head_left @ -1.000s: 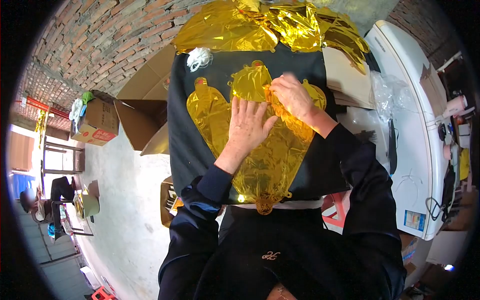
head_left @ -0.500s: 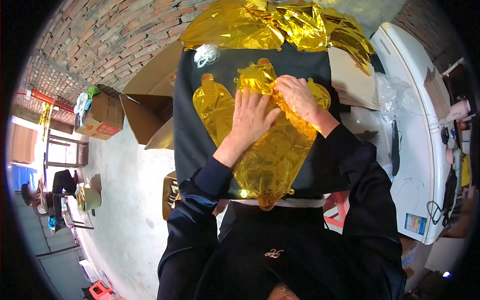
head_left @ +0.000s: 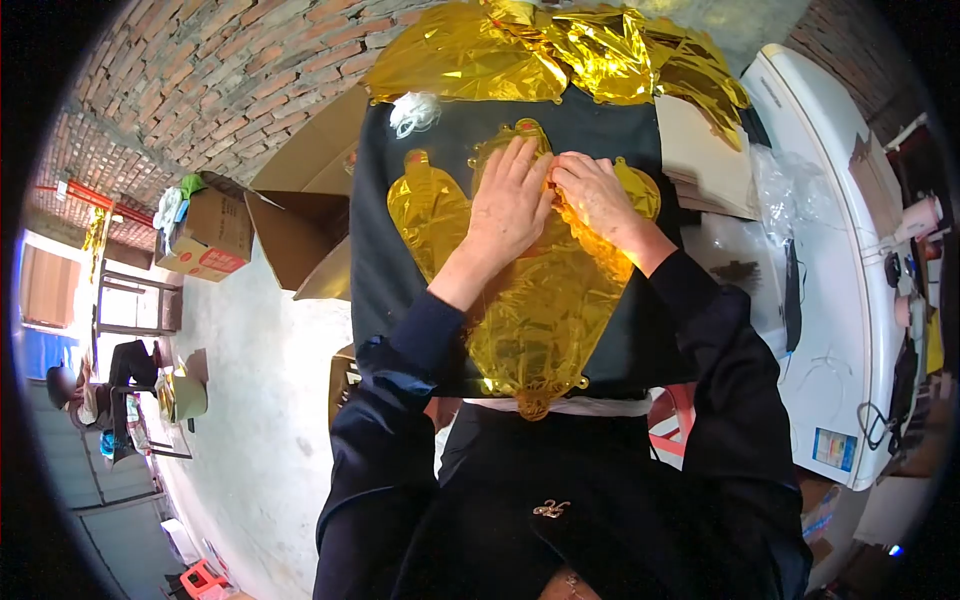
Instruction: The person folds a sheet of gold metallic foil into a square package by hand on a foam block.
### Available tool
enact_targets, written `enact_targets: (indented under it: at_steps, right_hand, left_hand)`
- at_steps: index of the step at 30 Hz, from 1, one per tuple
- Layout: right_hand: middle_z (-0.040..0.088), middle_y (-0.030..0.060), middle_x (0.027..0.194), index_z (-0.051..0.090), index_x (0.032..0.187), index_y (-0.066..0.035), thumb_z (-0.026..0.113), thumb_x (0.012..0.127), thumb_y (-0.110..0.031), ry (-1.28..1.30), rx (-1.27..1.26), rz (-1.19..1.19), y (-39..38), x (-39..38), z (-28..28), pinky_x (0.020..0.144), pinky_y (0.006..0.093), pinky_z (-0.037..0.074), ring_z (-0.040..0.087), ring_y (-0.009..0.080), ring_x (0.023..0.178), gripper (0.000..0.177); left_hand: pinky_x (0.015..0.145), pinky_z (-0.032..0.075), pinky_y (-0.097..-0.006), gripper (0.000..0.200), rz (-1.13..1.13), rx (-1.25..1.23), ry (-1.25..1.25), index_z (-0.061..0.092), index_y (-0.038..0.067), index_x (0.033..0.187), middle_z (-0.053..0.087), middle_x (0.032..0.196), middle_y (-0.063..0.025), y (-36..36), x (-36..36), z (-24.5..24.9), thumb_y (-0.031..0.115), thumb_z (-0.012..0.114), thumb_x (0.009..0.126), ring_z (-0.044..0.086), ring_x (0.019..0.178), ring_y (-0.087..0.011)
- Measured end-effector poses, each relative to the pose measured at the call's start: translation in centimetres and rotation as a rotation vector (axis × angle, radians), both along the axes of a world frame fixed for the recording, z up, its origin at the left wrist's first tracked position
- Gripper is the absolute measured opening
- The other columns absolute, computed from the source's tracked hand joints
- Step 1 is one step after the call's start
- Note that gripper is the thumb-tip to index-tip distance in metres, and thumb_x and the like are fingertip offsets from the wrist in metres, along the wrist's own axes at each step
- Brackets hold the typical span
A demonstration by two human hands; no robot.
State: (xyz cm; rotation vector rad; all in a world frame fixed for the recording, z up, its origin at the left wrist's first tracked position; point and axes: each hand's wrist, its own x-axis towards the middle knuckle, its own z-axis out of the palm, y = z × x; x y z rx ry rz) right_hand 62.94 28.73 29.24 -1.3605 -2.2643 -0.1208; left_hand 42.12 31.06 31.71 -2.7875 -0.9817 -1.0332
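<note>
A flat gold foil balloon (head_left: 545, 315) lies on a table covered in black cloth (head_left: 385, 330), its narrow tabbed end hanging at the near edge. My left hand (head_left: 508, 205) rests flat on its upper part, fingers stretched out and pointing away from me. Right beside it, my right hand (head_left: 597, 197) pinches a crumpled, folded strip of the foil along the right side. Rounded foil lobes with small tabs show to the left and right of my hands. My palms hide part of the upper foil.
More gold foil sheets (head_left: 470, 65) are heaped at the table's far edge, near a bundle of white string (head_left: 414, 113). Cardboard sheets (head_left: 705, 155) and clear plastic (head_left: 795, 190) lie at the right, next to a white appliance (head_left: 830, 300). Open cardboard boxes (head_left: 300, 235) stand on the left. Someone sits far left.
My left hand has slid forward over the foil, up to my right hand's fingertips, covering more of the upper part. My right hand stays on the fold, nearly unmoved.
</note>
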Motion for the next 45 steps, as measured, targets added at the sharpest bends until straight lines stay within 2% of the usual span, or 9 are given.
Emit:
enact_targets:
  at_steps: [5, 12, 15, 18, 24, 31, 34, 40, 45]
  right_hand:
    - [0.061, 0.0048, 0.132, 0.066, 0.120, -0.010, 0.061, 0.093, -0.010, 0.025, 0.011, 0.000, 0.2, 0.3, -0.3, 0.101, 0.0413, 0.038, 0.053, 0.0242, 0.132, 0.028]
    - [0.065, 0.0051, 0.127, 0.067, 0.118, -0.009, 0.063, 0.091, -0.006, 0.135, -0.130, 0.031, 1.5, 1.9, -0.2, 0.100, 0.0428, 0.044, 0.055, 0.0258, 0.128, 0.028]
    - [0.065, 0.0042, 0.126, 0.067, 0.119, -0.010, 0.063, 0.090, -0.006, 0.143, -0.024, 0.060, 3.2, 2.0, -0.1, 0.100, 0.0430, 0.046, 0.056, 0.0268, 0.128, 0.029]
    - [0.065, 0.0023, 0.128, 0.066, 0.121, -0.010, 0.062, 0.092, -0.007, 0.054, 0.050, 0.047, 3.4, 1.4, 0.3, 0.101, 0.0430, 0.044, 0.055, 0.0262, 0.129, 0.030]
    - [0.066, -0.0009, 0.129, 0.065, 0.127, -0.013, 0.060, 0.094, -0.012, -0.124, 0.042, -0.132, 5.4, 0.3, -0.4, 0.097, 0.0421, 0.042, 0.054, 0.0226, 0.128, 0.034]
    - [0.067, 0.0002, 0.117, 0.069, 0.112, -0.011, 0.062, 0.094, -0.015, -0.204, 0.135, -0.130, 7.5, 0.4, 0.7, 0.092, 0.0418, 0.043, 0.057, 0.0222, 0.117, 0.020]
    - [0.067, 0.0036, 0.122, 0.067, 0.121, -0.009, 0.066, 0.090, -0.011, -0.163, 0.117, -0.104, 5.4, -0.1, 2.1, 0.094, 0.0420, 0.045, 0.056, 0.0258, 0.124, 0.031]
    - [0.067, 0.0062, 0.121, 0.067, 0.119, -0.007, 0.065, 0.087, -0.008, -0.105, 0.064, 0.028, -0.9, 0.3, 0.9, 0.102, 0.0418, 0.045, 0.057, 0.0273, 0.127, 0.032]
    - [0.070, 0.0075, 0.114, 0.069, 0.111, -0.007, 0.066, 0.086, -0.009, 0.034, 0.156, 0.018, -2.9, 0.5, 0.7, 0.096, 0.0432, 0.048, 0.061, 0.0289, 0.116, 0.025]
  left_hand:
    - [0.123, 0.028, -0.0513, 0.052, 0.021, -0.076, 0.104, 0.050, 0.007, 0.150, 0.045, 0.156, -0.0215, 1.1, -0.2, -4.0, 0.030, 0.056, 0.103, 0.038, 0.148, -0.0383]
    - [0.120, 0.031, -0.0513, 0.053, 0.056, -0.010, 0.127, 0.054, 0.003, 0.145, 0.049, 0.152, -0.0231, 0.9, 0.0, -4.4, 0.033, 0.057, 0.101, 0.041, 0.144, -0.0385]
    - [0.121, 0.031, -0.0513, 0.053, 0.061, -0.021, 0.122, 0.054, 0.003, 0.145, 0.049, 0.152, -0.0230, 0.8, 0.1, -4.3, 0.032, 0.056, 0.101, 0.041, 0.144, -0.0383]
    - [0.123, 0.028, -0.0504, 0.052, 0.087, -0.052, 0.181, 0.050, 0.008, 0.149, 0.045, 0.156, -0.0203, 0.7, 0.1, -4.1, 0.034, 0.052, 0.104, 0.039, 0.148, -0.0367]
    - [0.122, 0.029, -0.0516, 0.052, 0.063, -0.027, 0.129, 0.055, 0.003, 0.145, 0.049, 0.152, -0.0225, 0.7, 0.1, -4.1, 0.032, 0.056, 0.101, 0.040, 0.146, -0.0378]
    - [0.124, 0.027, -0.0502, 0.053, 0.075, -0.071, 0.174, 0.050, 0.007, 0.150, 0.045, 0.156, -0.0200, 0.6, 0.0, -3.9, 0.034, 0.051, 0.104, 0.037, 0.149, -0.0360]
    - [0.124, 0.027, -0.0500, 0.053, 0.078, -0.055, 0.171, 0.050, 0.007, 0.150, 0.045, 0.157, -0.0203, 0.8, 0.0, -4.2, 0.034, 0.051, 0.104, 0.037, 0.149, -0.0362]
    - [0.123, 0.027, -0.0509, 0.055, 0.058, -0.048, 0.104, 0.051, 0.003, 0.147, 0.047, 0.155, -0.0210, 0.8, 0.0, -4.6, 0.033, 0.054, 0.102, 0.038, 0.148, -0.0363]
    - [0.124, 0.027, -0.0498, 0.055, 0.074, -0.069, 0.122, 0.048, 0.005, 0.150, 0.046, 0.156, -0.0202, 1.0, 0.1, -4.6, 0.035, 0.051, 0.104, 0.039, 0.148, -0.0360]
